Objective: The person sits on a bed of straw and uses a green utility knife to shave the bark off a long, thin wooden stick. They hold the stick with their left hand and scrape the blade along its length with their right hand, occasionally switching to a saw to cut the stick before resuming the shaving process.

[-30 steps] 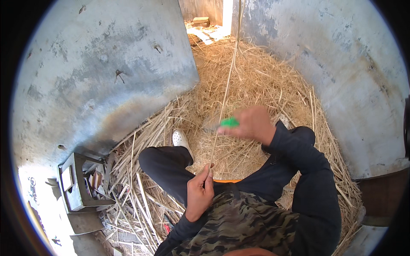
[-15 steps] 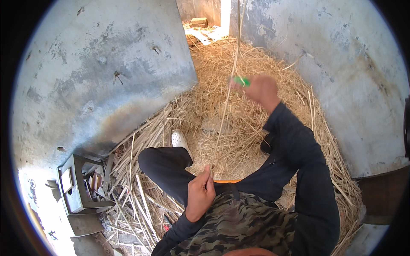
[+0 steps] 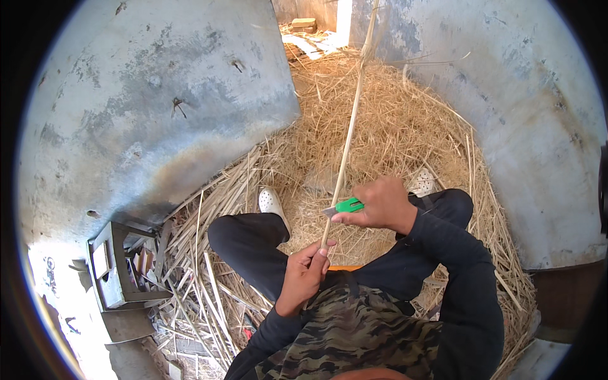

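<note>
Between the thumb and fingers of my left hand (image 3: 303,277) is the near end of a long, pale bamboo strip (image 3: 350,136), which slants up and away from my lap toward the far wall. My right hand (image 3: 381,204) is closed around a green-handled utility knife (image 3: 349,205). The grey blade points left and lies against the strip, a short way beyond my left fingers. Whether the edge bites into the strip cannot be made out.
Thin straw-like shavings (image 3: 380,120) cover the ground ahead. A heap of split strips (image 3: 209,278) lies at my left, near a wooden stool-like frame (image 3: 114,272) holding odds and ends. Weathered walls (image 3: 164,82) rise on both sides. A brick-like block (image 3: 304,25) rests far off.
My right hand has come back toward my left hand with the knife, from far along the strip to near its held end. The strip now looks thicker and sits slightly farther right.
</note>
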`<control>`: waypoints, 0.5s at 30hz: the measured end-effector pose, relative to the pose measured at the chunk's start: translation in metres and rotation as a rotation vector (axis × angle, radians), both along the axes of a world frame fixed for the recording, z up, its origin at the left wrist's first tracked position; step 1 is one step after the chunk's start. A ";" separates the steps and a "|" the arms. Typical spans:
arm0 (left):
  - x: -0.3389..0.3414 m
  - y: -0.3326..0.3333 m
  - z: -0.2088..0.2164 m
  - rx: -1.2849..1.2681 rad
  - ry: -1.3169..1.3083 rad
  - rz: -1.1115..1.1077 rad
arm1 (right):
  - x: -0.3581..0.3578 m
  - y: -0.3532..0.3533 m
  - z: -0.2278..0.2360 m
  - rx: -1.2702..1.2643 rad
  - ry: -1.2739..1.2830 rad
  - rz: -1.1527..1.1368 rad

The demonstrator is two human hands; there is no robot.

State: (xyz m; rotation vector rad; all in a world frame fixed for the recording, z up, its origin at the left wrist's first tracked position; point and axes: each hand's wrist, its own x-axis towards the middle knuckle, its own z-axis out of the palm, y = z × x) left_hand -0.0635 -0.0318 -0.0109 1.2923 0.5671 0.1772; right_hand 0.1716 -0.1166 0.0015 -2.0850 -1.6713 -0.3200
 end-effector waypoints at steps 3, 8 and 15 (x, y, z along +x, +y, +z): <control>0.001 0.002 0.006 0.138 -0.016 -0.006 | 0.016 0.002 0.006 0.058 -0.019 -0.090; 0.007 -0.004 0.013 0.194 -0.032 0.052 | 0.013 0.007 0.013 0.089 -0.091 0.005; -0.005 -0.010 0.008 0.294 -0.017 0.074 | 0.042 0.014 0.015 0.134 -0.156 -0.105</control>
